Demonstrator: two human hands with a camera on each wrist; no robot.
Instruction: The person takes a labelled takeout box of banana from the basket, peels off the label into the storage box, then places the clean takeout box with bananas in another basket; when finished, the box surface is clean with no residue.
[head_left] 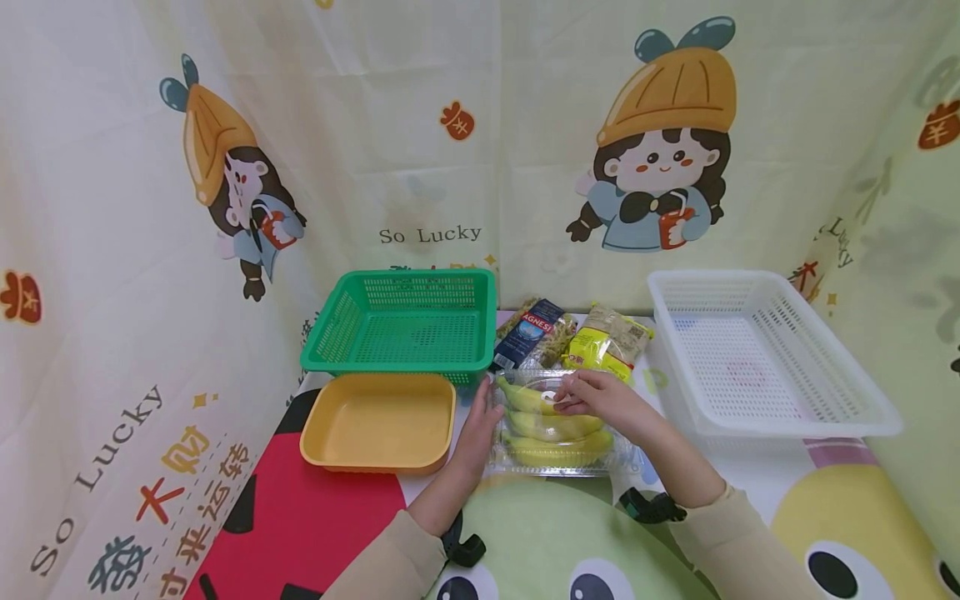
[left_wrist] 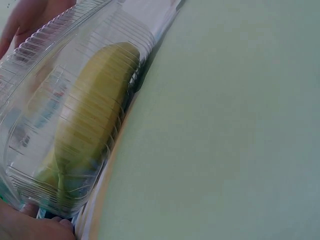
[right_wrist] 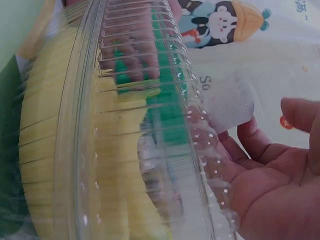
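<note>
A clear plastic clamshell box (head_left: 555, 467) with several bananas (head_left: 558, 450) inside lies on the table between the hands; its ribbed side fills much of both wrist views. My left hand (head_left: 474, 433) rests along the box's left side, fingers extended and touching it; in the left wrist view only part of that hand (left_wrist: 32, 225) shows at the lower left corner. Above the lid is my right hand (head_left: 600, 398). In the right wrist view its fingers bend at a small whitish label (right_wrist: 230, 102), while the thumb (right_wrist: 297, 112) stands apart.
Behind the box lie a dark-blue-labelled pasta bag (head_left: 531, 332) and a yellow-labelled bag (head_left: 606, 343). On the left are a green basket (head_left: 397, 367) and, nearer, an orange tray (head_left: 378, 421). A white basket (head_left: 795, 417) stands on the right. Printed cloth (head_left: 540, 167) hangs behind.
</note>
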